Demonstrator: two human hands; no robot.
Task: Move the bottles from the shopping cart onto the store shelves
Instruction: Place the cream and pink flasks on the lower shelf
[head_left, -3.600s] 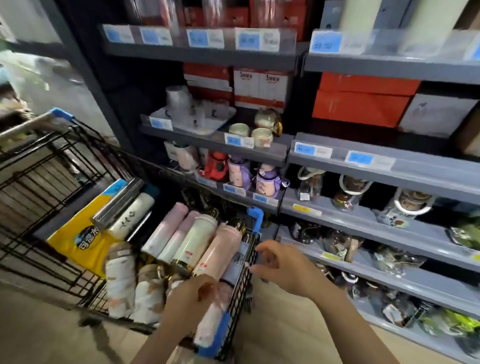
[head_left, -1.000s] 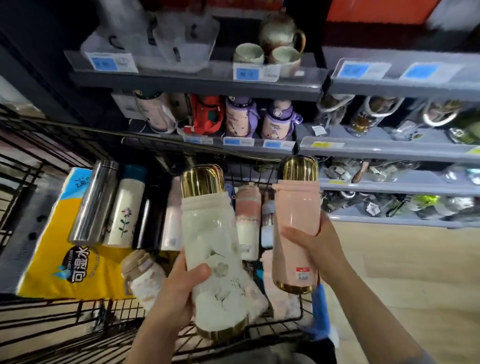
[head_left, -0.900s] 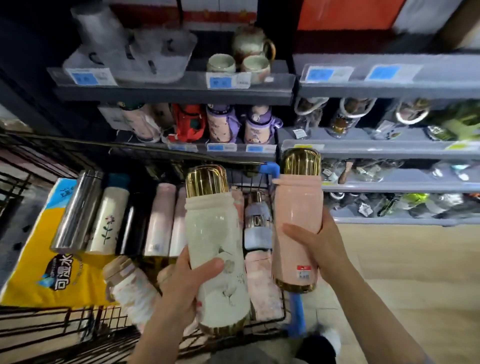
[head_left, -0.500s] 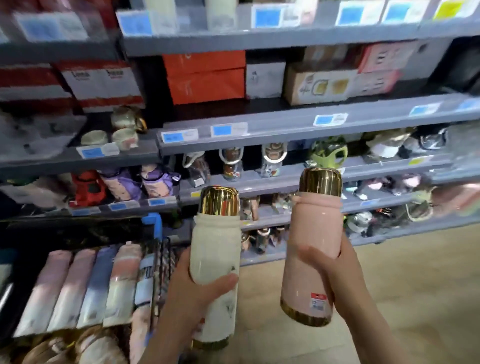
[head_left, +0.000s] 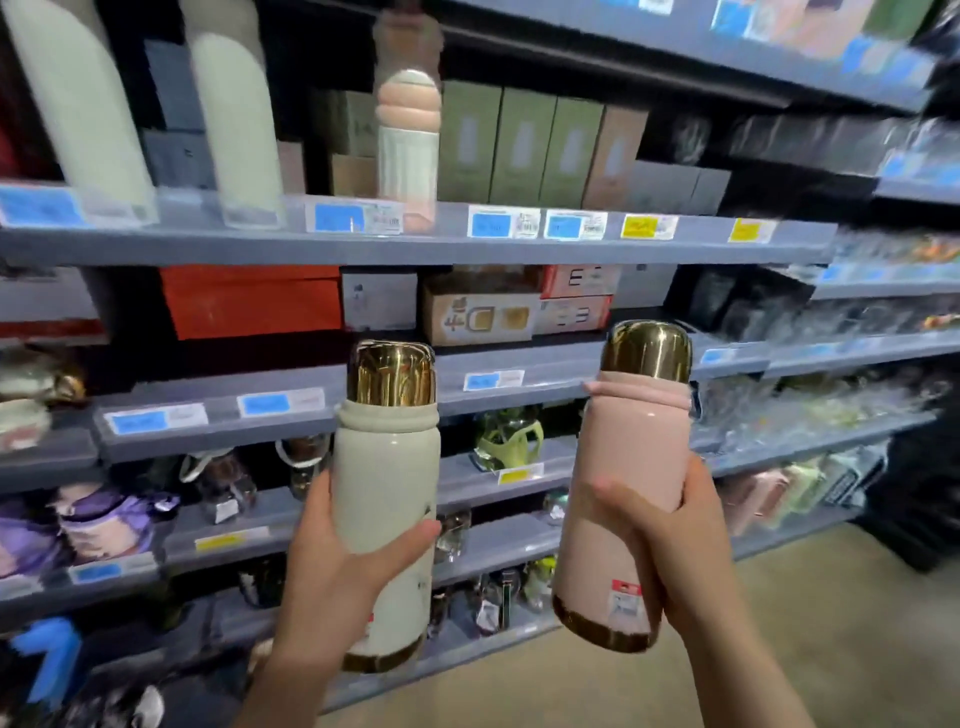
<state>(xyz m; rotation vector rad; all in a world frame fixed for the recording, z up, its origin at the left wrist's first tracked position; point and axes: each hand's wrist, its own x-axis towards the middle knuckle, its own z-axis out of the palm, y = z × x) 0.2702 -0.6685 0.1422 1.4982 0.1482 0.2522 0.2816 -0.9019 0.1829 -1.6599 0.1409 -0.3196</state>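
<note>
**Two flasks held up before the shelves**

The cream bottle (head_left: 387, 499) stands upright in the left hand (head_left: 332, 566), whose fingers and thumb are wrapped round its lower half; its gold cap rises clear above the hand. The pink bottle (head_left: 631, 493) leans slightly in the right hand (head_left: 675, 540), gripped the same way round its lower body, gold base showing below the palm. The two bottles are apart, with open air between them, and neither touches a shelf.

Beyond the hands runs a grey shelf edge (head_left: 519, 379) with blue price tags. Above both hands, the upper shelf (head_left: 415, 247) carries two tall pale bottles (head_left: 83, 104) up to the left, a peach-topped bottle (head_left: 408, 135) over the left hand, and green boxes (head_left: 519, 145) between the hands' lines. Bare floor (head_left: 779, 623) lies below the right hand.
</note>
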